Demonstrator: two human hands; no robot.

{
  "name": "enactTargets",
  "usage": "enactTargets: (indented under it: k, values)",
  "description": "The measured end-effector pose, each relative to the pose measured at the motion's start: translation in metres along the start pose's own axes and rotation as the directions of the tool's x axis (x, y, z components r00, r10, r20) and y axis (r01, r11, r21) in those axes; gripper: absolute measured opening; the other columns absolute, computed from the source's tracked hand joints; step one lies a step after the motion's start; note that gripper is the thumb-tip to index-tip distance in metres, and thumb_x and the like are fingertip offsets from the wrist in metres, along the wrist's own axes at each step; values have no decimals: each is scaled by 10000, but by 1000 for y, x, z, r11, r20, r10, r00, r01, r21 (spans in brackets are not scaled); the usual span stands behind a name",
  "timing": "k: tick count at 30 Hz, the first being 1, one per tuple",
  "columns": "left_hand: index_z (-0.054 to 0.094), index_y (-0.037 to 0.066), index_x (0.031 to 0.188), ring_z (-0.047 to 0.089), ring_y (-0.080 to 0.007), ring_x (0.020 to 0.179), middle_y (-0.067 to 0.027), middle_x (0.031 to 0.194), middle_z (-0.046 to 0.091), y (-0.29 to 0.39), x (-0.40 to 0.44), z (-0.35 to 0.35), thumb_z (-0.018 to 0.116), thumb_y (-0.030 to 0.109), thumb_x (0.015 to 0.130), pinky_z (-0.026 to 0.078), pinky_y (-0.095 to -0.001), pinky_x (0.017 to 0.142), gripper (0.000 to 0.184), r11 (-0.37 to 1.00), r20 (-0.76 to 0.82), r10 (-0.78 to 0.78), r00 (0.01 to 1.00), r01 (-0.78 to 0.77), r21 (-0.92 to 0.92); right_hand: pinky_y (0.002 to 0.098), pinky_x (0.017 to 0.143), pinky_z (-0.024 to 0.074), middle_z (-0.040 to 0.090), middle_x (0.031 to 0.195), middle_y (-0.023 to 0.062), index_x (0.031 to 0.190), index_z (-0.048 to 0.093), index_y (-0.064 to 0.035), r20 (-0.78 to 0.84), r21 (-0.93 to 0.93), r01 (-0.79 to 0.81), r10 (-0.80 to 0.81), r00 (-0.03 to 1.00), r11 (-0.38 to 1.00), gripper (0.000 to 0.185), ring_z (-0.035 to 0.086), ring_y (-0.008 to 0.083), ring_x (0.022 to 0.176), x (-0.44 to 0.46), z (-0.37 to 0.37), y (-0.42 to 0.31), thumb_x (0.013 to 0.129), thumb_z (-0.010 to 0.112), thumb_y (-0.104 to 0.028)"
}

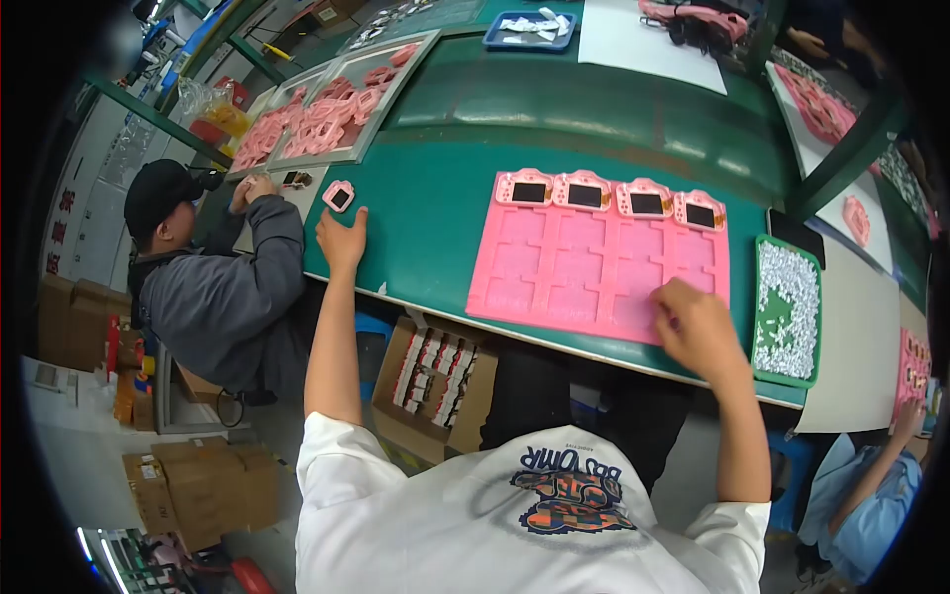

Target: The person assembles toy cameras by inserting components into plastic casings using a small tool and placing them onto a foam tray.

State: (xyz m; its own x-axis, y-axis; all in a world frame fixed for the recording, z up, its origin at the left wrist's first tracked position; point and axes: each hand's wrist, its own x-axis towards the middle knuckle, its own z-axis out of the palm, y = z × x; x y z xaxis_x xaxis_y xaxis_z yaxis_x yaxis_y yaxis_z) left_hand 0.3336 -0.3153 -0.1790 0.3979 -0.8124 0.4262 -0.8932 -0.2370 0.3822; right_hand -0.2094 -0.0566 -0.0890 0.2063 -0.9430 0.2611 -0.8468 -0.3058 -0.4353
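Note:
My left hand (343, 238) reaches to the table's left part, fingers apart, just below a small pink case with a dark square screen (338, 196). Whether a fingertip touches that case I cannot tell. Over the lower right of a pink foam tray (547, 262), my right hand (696, 332) has its fingers curled in; anything inside them is hidden. Along the tray's far row lie several pink handheld-device shells with dark screens (583, 194). The tray's lower pockets show bare pink foam.
A green tray of small silvery pieces (787, 307) stands at the right, near a dark flat object (798, 238). Pink shells (332, 124) fill a divided tray at far left. A co-worker in a dark cap (213, 267) sits left; a blue sleeve (871, 505) is right.

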Motion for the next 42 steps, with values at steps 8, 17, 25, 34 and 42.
enactTargets:
  k: [8, 17, 25, 34, 42]
  values:
    - [637, 35, 1230, 563, -430, 1161, -217, 1299, 607, 16, 47, 33, 672, 629, 906, 448, -550, 1008, 677, 997, 50, -38, 998, 34, 67, 405, 601, 528, 699, 977, 67, 982, 719, -63, 28, -197, 25, -20, 999, 980, 151, 640, 316, 644, 1, 26, -12, 834, 693, -48]
    - [680, 115, 1132, 628, -419, 1045, -174, 1132, 686, 30, 51, 25, 610, 701, 908, 486, -539, 921, 631, 970, 5, 24, 1000, -25, 242, 368, 564, 522, 678, 976, 34, 934, 726, -84, -201, -44, -17, 8, 980, 999, 108, 630, 295, 615, -6, 43, -12, 842, 723, -28]
    - [710, 55, 1016, 664, -337, 967, -139, 1118, 684, 3, 40, 34, 750, 182, 922, 552, -426, 869, 163, 894, -154, 329, 932, -360, -265, 343, 576, 512, 689, 953, 35, 940, 730, -81, -210, -81, -83, 65, 976, 993, 107, 628, 268, 634, -9, 41, -11, 857, 720, -13]
    - [740, 51, 990, 688, -283, 995, -160, 1283, 694, 213, -127, -143, 795, -4, 765, 591, -360, 802, 239, 223, -427, 855, 296, -951, -213, 282, 574, 442, 661, 850, 51, 945, 726, -41, -497, 395, 175, 49, 866, 902, 173, 547, 174, 646, 19, -28, -75, 806, 732, 61]
    - [749, 21, 923, 707, -238, 896, -199, 1212, 732, 265, -186, -190, 796, -21, 767, 605, -293, 708, 169, -88, -514, 856, 53, -965, -247, 251, 505, 371, 638, 804, 34, 939, 720, -43, -637, 230, 259, -56, 769, 938, 215, 476, 136, 563, 13, -27, -82, 759, 750, 69]
